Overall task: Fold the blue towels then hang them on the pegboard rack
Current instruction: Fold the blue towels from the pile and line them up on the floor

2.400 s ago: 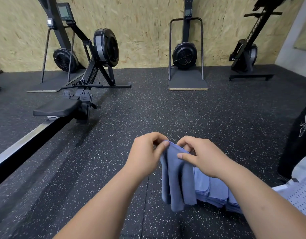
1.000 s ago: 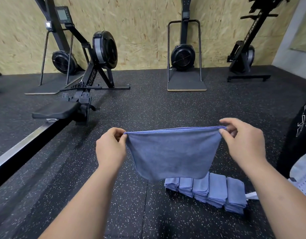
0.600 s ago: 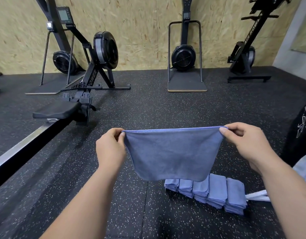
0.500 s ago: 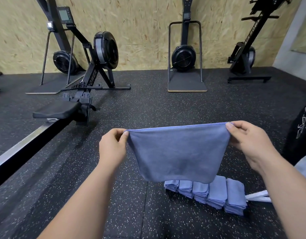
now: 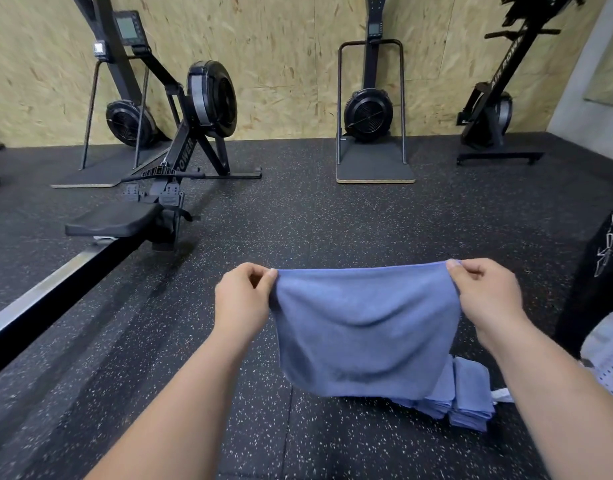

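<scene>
A blue towel (image 5: pixel 365 327) hangs spread out in front of me above the floor, its top edge stretched level. My left hand (image 5: pixel 241 299) pinches its upper left corner between thumb and fingers. My right hand (image 5: pixel 485 296) pinches the upper right corner. Behind and below the towel, a row of folded blue towels (image 5: pixel 469 400) lies on the dark speckled floor, mostly hidden by the held towel. A white perforated pegboard rack (image 5: pixel 609 368) shows only as a corner at the right edge.
A rowing machine (image 5: pixel 180 161) with a long rail stretches across the left. A second fan machine (image 5: pixel 369 112) stands on a board at the back wall, another (image 5: pixel 495 109) at back right. A black object with white print (image 5: pixel 606 258) stands at the right edge.
From bunched together at the start, the hands drew apart and opened the towel flat. Over the last half second, towel and hands shifted a little to the right, covering more of the folded row.
</scene>
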